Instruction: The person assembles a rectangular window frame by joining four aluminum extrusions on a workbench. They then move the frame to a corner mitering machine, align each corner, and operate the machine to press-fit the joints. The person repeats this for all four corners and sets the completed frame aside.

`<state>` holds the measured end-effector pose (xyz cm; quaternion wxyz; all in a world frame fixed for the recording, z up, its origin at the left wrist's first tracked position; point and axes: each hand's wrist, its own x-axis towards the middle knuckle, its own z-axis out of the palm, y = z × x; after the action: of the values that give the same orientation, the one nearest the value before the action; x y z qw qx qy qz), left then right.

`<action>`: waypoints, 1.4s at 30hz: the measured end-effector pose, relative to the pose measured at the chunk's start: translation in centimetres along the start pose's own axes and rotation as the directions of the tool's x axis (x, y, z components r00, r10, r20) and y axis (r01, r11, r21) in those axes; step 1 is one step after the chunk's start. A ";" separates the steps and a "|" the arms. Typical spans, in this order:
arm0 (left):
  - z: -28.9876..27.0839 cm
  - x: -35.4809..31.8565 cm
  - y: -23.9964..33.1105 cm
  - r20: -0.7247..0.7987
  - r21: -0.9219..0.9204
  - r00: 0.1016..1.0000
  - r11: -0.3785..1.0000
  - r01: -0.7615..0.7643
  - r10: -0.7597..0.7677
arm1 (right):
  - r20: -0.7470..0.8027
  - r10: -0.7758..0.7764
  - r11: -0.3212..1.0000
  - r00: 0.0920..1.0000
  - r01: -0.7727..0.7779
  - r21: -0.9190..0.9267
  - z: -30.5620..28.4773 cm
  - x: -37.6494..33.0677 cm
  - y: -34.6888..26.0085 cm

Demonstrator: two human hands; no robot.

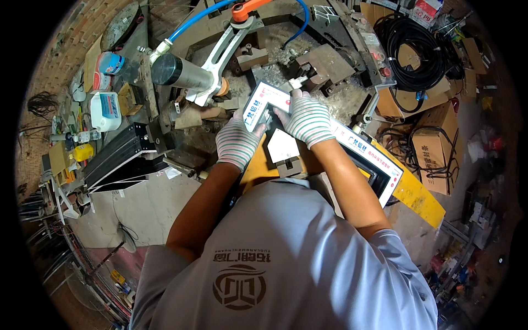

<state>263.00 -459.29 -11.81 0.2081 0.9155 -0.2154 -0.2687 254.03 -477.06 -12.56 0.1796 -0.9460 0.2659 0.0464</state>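
Head view.

Item, frame piece (268,94): we are finding it right of the metal cylinder (192,76) and nearer the body. It is showing a glossy white upper face with bold blue lettering, smaller red print and a red dot; dark edging is running along its sides. Two legs are meeting in a sharp corner that is pointing away from the body.

Item, left hand (236,142), in a striped knitted glove: we are seeing its fingers curling round the left leg, the thumb pressing from the inner side.

Item, right hand (307,118), gloved alike: it is pinching the other leg between thumb and fingers, farther right of the cylinder.

Item, frame stretch (360,147), same white face and print: it is lying beyond the right hand from the cylinder and turning another corner. The hand and forearm are covering the part between, so we are unable to tell whether both are one piece.

Item, blue hose (201,18): rising from the cylinder.

Item, white jug (106,111): sitting left of the cylinder.
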 end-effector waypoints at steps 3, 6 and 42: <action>0.0 0.2 -0.5 0.020 0.006 1.000 1.000 -0.004 0.004 | 0.025 0.032 0.999 0.999 -0.032 0.013 0.0 0.3 -0.5; -0.1 0.5 -0.9 0.029 0.023 0.999 1.000 -0.016 0.016 | 0.063 0.067 0.998 0.996 -0.068 0.010 0.0 0.6 -0.9; -9.9 -4.1 2.1 -0.757 0.039 0.574 0.899 -0.436 0.312 | -0.025 -0.078 0.991 0.997 0.075 -0.114 -5.5 -7.0 8.5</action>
<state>265.03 -456.26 -1.50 0.3987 0.8580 -0.2784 0.1656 243.61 -482.40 -8.88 0.1234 -0.9647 0.2291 0.0406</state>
